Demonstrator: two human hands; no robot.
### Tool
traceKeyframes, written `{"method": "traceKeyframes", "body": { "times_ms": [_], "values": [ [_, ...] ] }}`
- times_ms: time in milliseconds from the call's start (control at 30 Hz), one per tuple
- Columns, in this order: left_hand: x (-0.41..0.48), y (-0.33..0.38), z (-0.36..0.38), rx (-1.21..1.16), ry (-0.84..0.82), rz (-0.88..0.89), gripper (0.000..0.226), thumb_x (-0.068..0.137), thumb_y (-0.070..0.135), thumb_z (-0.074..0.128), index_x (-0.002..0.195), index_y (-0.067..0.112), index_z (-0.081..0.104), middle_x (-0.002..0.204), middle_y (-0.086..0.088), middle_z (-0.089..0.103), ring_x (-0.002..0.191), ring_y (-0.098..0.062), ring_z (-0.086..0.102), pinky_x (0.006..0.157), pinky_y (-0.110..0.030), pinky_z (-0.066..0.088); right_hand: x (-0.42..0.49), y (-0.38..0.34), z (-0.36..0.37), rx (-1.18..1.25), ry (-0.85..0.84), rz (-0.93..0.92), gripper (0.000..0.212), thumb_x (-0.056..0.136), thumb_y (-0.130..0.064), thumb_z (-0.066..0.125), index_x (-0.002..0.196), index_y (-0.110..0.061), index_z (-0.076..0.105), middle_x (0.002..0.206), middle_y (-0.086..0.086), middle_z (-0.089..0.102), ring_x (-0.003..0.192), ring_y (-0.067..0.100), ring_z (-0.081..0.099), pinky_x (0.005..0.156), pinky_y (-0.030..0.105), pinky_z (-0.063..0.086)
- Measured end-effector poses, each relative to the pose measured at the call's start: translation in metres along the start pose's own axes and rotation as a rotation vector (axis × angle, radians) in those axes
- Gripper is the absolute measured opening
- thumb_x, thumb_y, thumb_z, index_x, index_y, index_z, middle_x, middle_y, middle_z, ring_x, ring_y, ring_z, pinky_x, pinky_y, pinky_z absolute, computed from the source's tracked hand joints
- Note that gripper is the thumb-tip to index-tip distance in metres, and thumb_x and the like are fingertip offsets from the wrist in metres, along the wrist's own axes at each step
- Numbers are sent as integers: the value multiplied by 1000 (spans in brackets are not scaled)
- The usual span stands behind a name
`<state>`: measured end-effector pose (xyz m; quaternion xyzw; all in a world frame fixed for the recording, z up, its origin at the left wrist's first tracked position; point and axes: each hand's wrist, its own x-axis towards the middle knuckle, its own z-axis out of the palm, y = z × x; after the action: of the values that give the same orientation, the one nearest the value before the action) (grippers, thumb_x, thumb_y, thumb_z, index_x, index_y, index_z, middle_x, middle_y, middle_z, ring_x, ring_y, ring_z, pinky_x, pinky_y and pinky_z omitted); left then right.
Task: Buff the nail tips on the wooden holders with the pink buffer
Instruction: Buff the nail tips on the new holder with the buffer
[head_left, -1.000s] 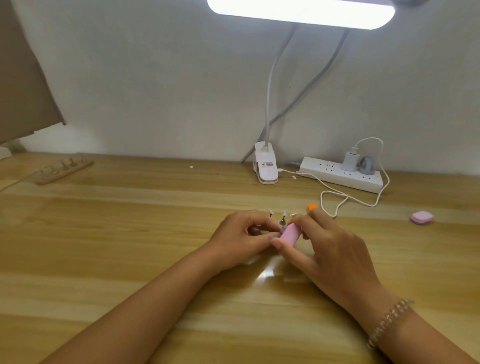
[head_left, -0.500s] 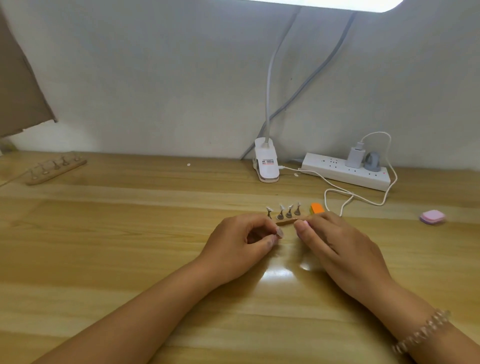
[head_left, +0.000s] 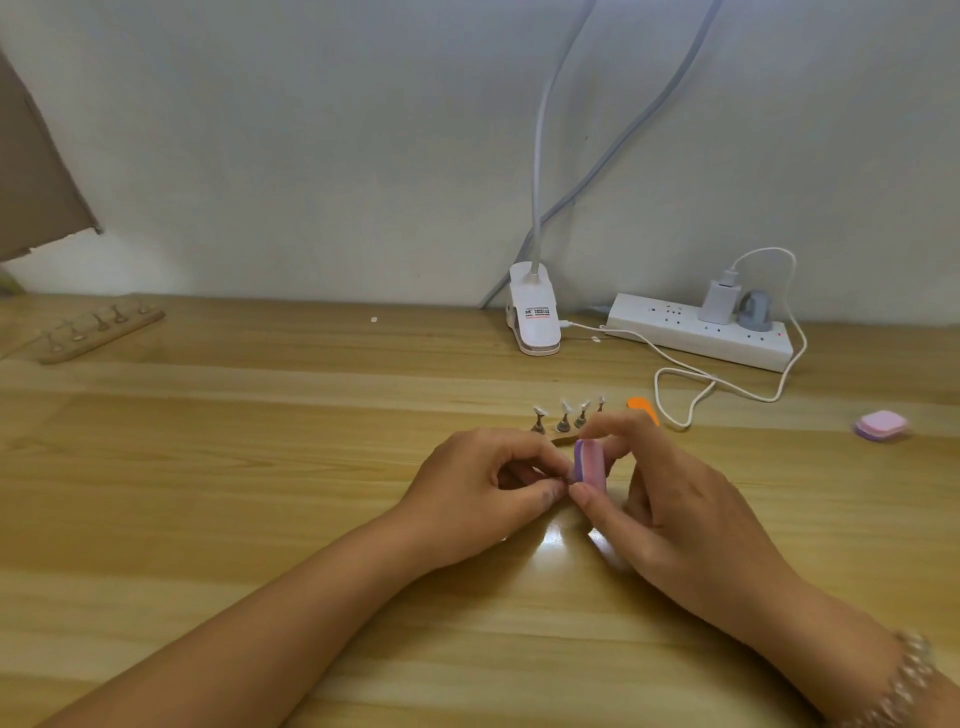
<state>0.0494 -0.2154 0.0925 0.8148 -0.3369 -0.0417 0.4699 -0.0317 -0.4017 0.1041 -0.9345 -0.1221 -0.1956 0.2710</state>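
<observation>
Buffing looks to be under way, not finished. Four pale nail tips (head_left: 563, 410) stand on the short wooden holder strip (head_left: 563, 440) on the desk (head_left: 260, 467), and I cannot tell whether any is already buffed. A second, long wooden holder (head_left: 98, 332) with its own tips lies well to the left of that strip, far from both hands, so it probably waits its turn. Just in front of the strip, the right hand (head_left: 670, 509) pinches the pink-and-purple buffer block (head_left: 592, 465) on edge between thumb and fingers. The left hand (head_left: 488, 493), fingers curled, presses thumb and forefinger together, touching the block. What they pinch, likely one tip, is hidden.
</observation>
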Motion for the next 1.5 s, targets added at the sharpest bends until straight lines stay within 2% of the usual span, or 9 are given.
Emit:
{"method": "traceKeyframes", "body": {
  "times_ms": [100, 400, 567, 733, 867, 1000, 1100, 1233, 1500],
  "values": [
    [1, 0, -1, 9, 11, -7, 15, 87, 11, 71, 95, 22, 79, 79, 18, 70, 71, 2, 62, 67, -17, 41, 2, 0, 0, 101, 14, 64, 37, 76, -54, 65, 106, -39, 51, 93, -28, 62, 52, 13, 57, 52, 31, 45],
    [0, 1, 0, 33, 74, -21, 17, 86, 16, 74, 92, 31, 78, 80, 19, 72, 63, 2, 59, 65, -20, 43, -2, -2, -8, 249, -59, 111, 29, 85, -44, 63, 113, -41, 61, 96, -23, 71, 57, 16, 64, 59, 43, 52],
    [1, 2, 0, 48, 58, -16, 16, 85, 17, 74, 89, 32, 78, 78, 23, 70, 60, 3, 59, 63, -22, 43, 1, -1, -3, 173, 28, 149, 30, 76, -43, 73, 99, -37, 55, 90, -21, 65, 55, 15, 58, 57, 42, 51],
    [2, 1, -1, 89, 49, 1, 21, 86, 14, 71, 93, 32, 79, 75, 25, 68, 57, 2, 55, 62, -21, 39, -5, -7, -1, -42, -16, 44, 35, 73, -63, 60, 95, -38, 51, 89, -21, 60, 64, 7, 57, 54, 25, 43],
    [2, 2, -1, 78, 26, 8, 14, 88, 18, 72, 94, 29, 79, 81, 20, 71, 59, -2, 54, 63, -26, 41, 2, 0, -1, 73, 123, 162, 32, 74, -56, 65, 95, -33, 56, 84, -17, 64, 61, 8, 56, 62, 39, 50],
    [1, 2, -2, 82, 8, 14, 21, 88, 13, 69, 96, 29, 79, 80, 21, 69, 59, -1, 52, 63, -24, 40, -1, -6, 0, 46, 32, 78, 31, 74, -58, 61, 92, -34, 54, 85, -17, 63, 62, 8, 55, 55, 29, 44],
    [2, 2, -1, 90, 26, 19, 14, 89, 18, 71, 96, 27, 79, 79, 22, 69, 58, -1, 52, 62, -24, 39, 3, 0, 0, 81, 105, 169, 30, 75, -56, 64, 92, -33, 54, 85, -17, 64, 62, 6, 54, 60, 37, 48],
    [1, 2, 0, 91, 20, 39, 11, 90, 19, 72, 95, 26, 79, 86, 14, 74, 66, -15, 61, 66, -30, 47, 2, 4, -1, 79, 117, 149, 28, 76, -54, 65, 91, -33, 53, 89, -16, 63, 64, 4, 54, 57, 32, 43],
    [1, 1, 1, 114, 22, 58, 11, 92, 20, 68, 90, 30, 72, 75, 29, 63, 60, -1, 52, 62, -22, 39, 4, 9, 1, 135, 170, 245, 34, 72, -57, 66, 93, -33, 54, 80, -17, 66, 54, 3, 50, 59, 32, 42]
  ]
}}
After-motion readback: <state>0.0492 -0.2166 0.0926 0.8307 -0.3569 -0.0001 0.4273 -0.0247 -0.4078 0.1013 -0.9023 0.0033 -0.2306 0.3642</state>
